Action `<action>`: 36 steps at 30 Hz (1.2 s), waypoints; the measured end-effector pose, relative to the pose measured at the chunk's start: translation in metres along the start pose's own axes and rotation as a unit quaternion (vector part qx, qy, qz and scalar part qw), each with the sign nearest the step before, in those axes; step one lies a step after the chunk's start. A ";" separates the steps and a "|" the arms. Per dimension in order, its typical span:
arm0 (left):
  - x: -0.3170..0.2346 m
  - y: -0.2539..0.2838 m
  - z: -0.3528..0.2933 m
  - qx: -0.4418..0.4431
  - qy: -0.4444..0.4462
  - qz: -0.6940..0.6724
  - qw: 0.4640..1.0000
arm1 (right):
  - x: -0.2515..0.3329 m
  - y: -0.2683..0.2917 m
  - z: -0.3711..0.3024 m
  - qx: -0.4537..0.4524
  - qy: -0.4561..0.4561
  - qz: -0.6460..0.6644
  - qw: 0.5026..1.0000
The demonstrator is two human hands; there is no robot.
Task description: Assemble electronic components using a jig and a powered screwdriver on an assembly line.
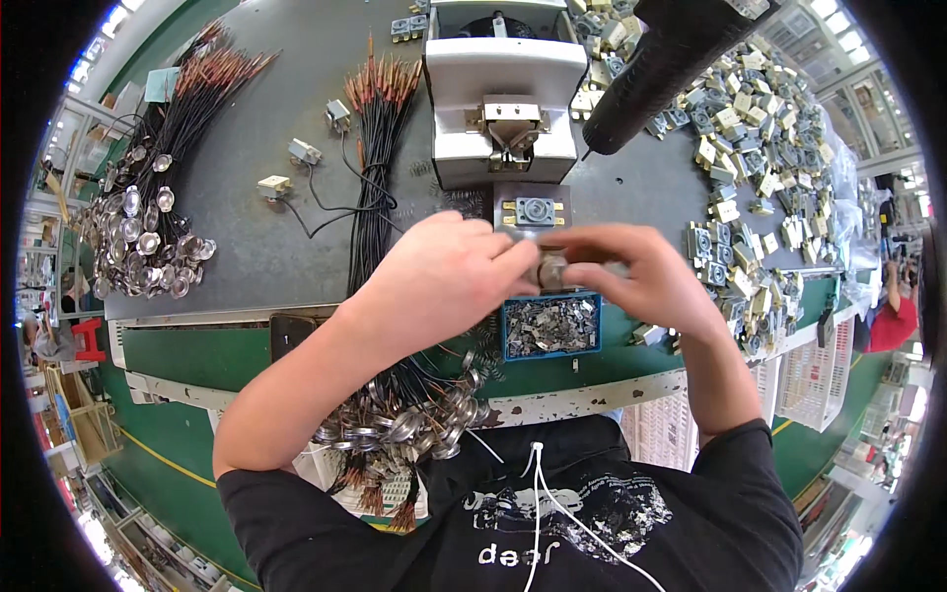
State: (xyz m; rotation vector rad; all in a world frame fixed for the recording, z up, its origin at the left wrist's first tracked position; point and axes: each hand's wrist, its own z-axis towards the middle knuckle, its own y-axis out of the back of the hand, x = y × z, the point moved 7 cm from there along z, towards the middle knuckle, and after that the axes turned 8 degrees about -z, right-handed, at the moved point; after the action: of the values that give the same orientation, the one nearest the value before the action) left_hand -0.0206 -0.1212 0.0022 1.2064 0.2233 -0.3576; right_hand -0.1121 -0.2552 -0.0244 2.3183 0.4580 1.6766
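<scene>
Over grey worktop (306,99), left hand (449,266) and right hand (631,271) are seemingly pinching a blurred part (552,272), a socket block (536,210) lying crosswise just beyond.

Below the fingers (597,237), on the chest of the black shirt (582,493), one short word in bold white lettering (498,555) stands upside down. Between it and the fingers runs a patchy white print (631,513) edged with small, curving letters, too worn to make out.
</scene>
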 end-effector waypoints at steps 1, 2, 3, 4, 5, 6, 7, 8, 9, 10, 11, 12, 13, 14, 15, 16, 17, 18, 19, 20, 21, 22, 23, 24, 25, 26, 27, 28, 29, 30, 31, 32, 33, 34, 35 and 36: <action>-0.002 0.006 0.001 0.000 -0.001 0.000 1.000 | 0.007 0.022 -0.012 -0.123 0.053 -0.067 0.989; -0.005 0.009 0.001 0.059 0.010 -0.027 0.998 | 0.016 0.040 -0.027 -0.242 0.103 -0.132 0.956; -0.006 0.008 0.000 0.119 0.020 -0.053 0.991 | 0.017 0.056 -0.035 -0.308 0.127 -0.098 0.938; -0.008 0.009 0.001 0.121 0.015 -0.055 0.991 | 0.021 0.071 -0.043 -0.376 0.150 -0.066 0.912; -0.005 0.010 0.002 0.115 0.026 -0.095 0.988 | 0.035 0.079 -0.043 -0.411 0.222 -0.067 0.881; -0.001 0.011 0.005 0.109 0.037 -0.134 0.984 | 0.049 0.086 -0.041 -0.445 0.293 -0.068 0.844; 0.005 0.013 0.012 0.087 0.075 -0.154 0.981 | 0.054 0.091 -0.033 -0.448 0.291 -0.070 0.843; 0.012 0.016 0.018 0.066 0.116 -0.172 0.976 | 0.060 0.094 -0.029 -0.458 0.325 -0.046 0.826; 0.021 0.017 0.024 0.029 0.114 -0.170 0.978 | 0.067 0.097 -0.025 -0.468 0.358 -0.023 0.808; 0.029 0.016 0.030 0.024 0.137 -0.172 0.975 | 0.075 0.097 -0.015 -0.468 0.359 -0.021 0.807; 0.035 0.010 0.036 0.032 0.144 -0.164 0.975 | 0.085 0.099 -0.009 -0.497 0.376 0.005 0.782; 0.041 0.002 0.039 0.040 0.150 -0.155 0.976 | 0.097 0.098 -0.006 -0.524 0.391 0.030 0.756; 0.049 -0.003 0.036 0.040 0.154 -0.154 0.975 | 0.120 0.089 0.003 -0.478 0.378 0.109 0.785; 0.059 -0.017 0.036 0.089 0.186 -0.179 0.962 | 0.128 0.098 -0.002 -0.480 0.378 0.107 0.784; 0.066 -0.029 0.034 0.137 0.217 -0.203 0.945 | 0.126 0.105 0.010 -0.430 0.286 0.079 0.853; 0.070 -0.031 0.033 0.139 0.215 -0.205 0.945 | 0.117 0.105 0.022 -0.372 0.186 0.052 0.908; 0.072 -0.029 0.032 0.135 0.187 -0.176 0.957 | 0.114 0.106 0.019 -0.412 0.250 0.049 0.875; 0.072 -0.027 0.032 0.130 0.158 -0.146 0.968 | 0.112 0.109 0.018 -0.412 0.248 0.048 0.875; 0.073 -0.028 0.030 0.133 0.174 -0.152 0.964 | 0.116 0.114 0.008 -0.453 0.284 -0.023 0.845; 0.074 -0.030 0.027 0.134 0.178 -0.152 0.963 | 0.136 0.108 0.004 -0.489 0.318 -0.092 0.807; 0.072 -0.028 0.025 0.113 0.162 -0.117 0.973 | 0.136 0.093 -0.006 -0.508 0.319 0.081 0.796; 0.067 -0.023 0.023 0.092 0.144 -0.082 0.982 | 0.144 0.093 -0.004 -0.508 0.373 0.128 0.766; 0.065 -0.023 0.023 0.089 0.144 -0.082 0.982 | 0.150 0.086 -0.011 -0.447 0.348 0.179 0.805; 0.064 -0.023 0.023 0.093 0.150 -0.075 0.981 | 0.157 0.079 -0.019 -0.381 0.320 0.228 0.837; 0.061 -0.023 0.027 0.098 0.152 -0.066 0.981 | 0.154 0.086 -0.021 -0.463 0.235 0.242 0.820; 0.056 -0.023 0.031 0.095 0.147 -0.063 0.983 | 0.157 0.088 -0.023 -0.465 0.239 0.238 0.818; 0.051 -0.023 0.037 0.080 0.143 -0.069 0.984 | 0.162 0.089 -0.024 -0.471 0.244 0.199 0.824; 0.051 -0.024 0.034 0.069 0.149 -0.072 0.984 | 0.163 0.086 -0.018 -0.469 0.248 0.167 0.831; 0.052 -0.024 0.030 0.056 0.151 -0.080 0.984 | 0.163 0.082 -0.012 -0.466 0.252 0.133 0.837; 0.053 -0.026 0.024 0.054 0.156 -0.076 0.983 | 0.163 0.078 -0.006 -0.464 0.256 0.100 0.842; 0.052 -0.026 0.023 0.041 0.150 -0.071 0.985 | 0.165 0.075 -0.002 -0.463 0.260 0.061 0.845; 0.051 -0.024 0.022 0.028 0.146 -0.066 0.987 | 0.166 0.072 0.002 -0.461 0.265 0.023 0.847; 0.051 -0.023 0.020 0.032 0.144 -0.058 0.987 | 0.150 0.072 0.009 -0.459 0.213 0.060 0.861; 0.052 -0.023 0.024 0.026 0.141 -0.058 0.988 | 0.133 0.078 0.019 -0.460 0.215 0.054 0.860; 0.052 -0.025 0.028 0.052 0.153 -0.069 0.985 | 0.129 0.086 0.027 -0.418 0.364 0.083 0.829; 0.054 -0.030 0.030 0.078 0.167 -0.081 0.980 | 0.131 0.088 0.025 -0.362 0.500 0.111 0.779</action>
State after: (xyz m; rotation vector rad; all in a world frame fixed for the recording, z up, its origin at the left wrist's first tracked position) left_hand 0.0167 -0.1667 -0.0332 1.4041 0.5954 -0.3171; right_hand -0.0408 -0.2855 0.1150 0.8324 -0.3091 2.5031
